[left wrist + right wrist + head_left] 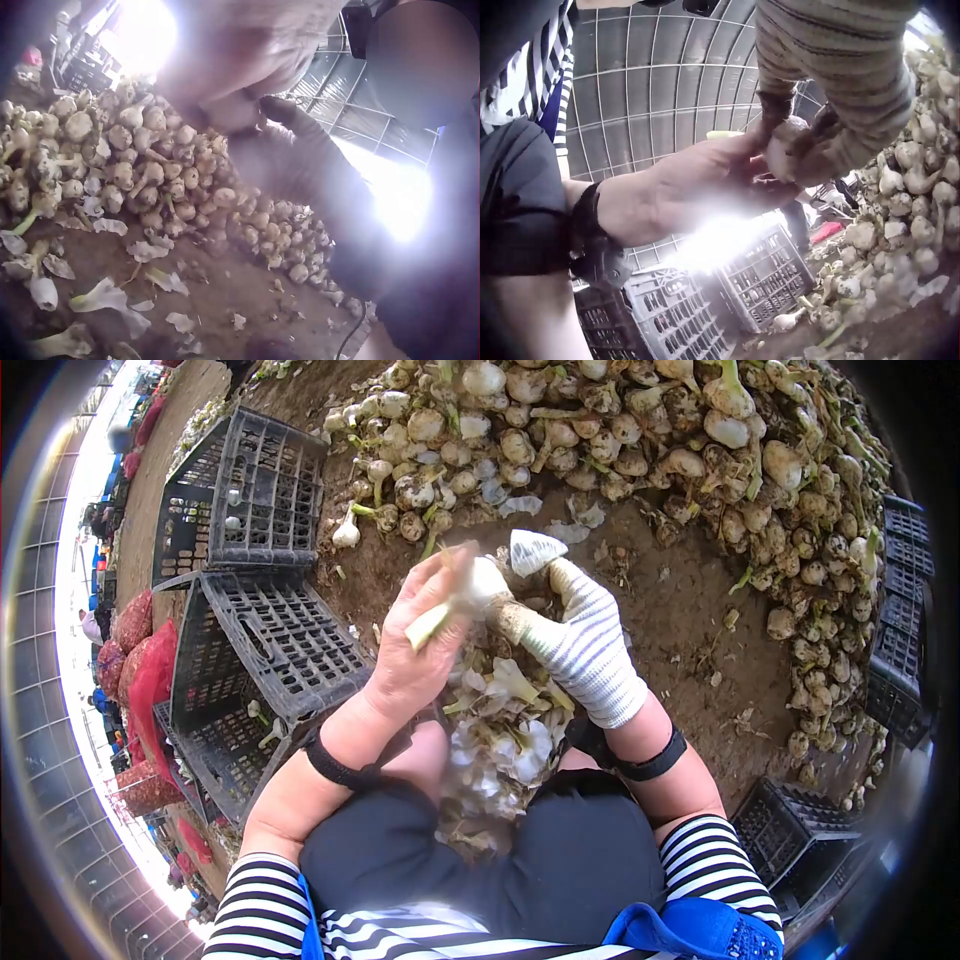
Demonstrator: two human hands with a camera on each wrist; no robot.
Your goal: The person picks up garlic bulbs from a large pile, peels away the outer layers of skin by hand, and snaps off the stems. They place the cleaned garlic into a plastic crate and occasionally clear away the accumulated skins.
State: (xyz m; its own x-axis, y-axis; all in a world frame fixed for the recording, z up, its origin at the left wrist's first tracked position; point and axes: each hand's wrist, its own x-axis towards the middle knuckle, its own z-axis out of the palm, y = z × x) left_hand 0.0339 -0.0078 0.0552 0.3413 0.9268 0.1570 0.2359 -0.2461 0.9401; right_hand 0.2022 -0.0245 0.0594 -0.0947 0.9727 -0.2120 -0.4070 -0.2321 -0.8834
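In the head view a white garlic bulb [487,582] is between the two hands. My bare left hand [415,625] grips it by its pale green stem [428,626]; fingers and stem are blurred. My right hand [595,650], in a striped glove with soiled fingertips, has its thumb and fingers curled about the bulb's other side. A loose flap of white skin [537,550] stands at its forefinger. The right wrist view shows the bulb [781,152] from below, pinched by the gloved fingers, with the bare hand [694,180] against it. Below the hands lie peeled skins [510,750].
A large heap of garlic bulbs [600,435] spreads across the soil ahead and to the right. Black plastic crates [285,640] stand at the left, more crates [900,610] at the far right, another crate [795,835] at lower right. Red mesh sacks [150,680] lie beyond the left crates.
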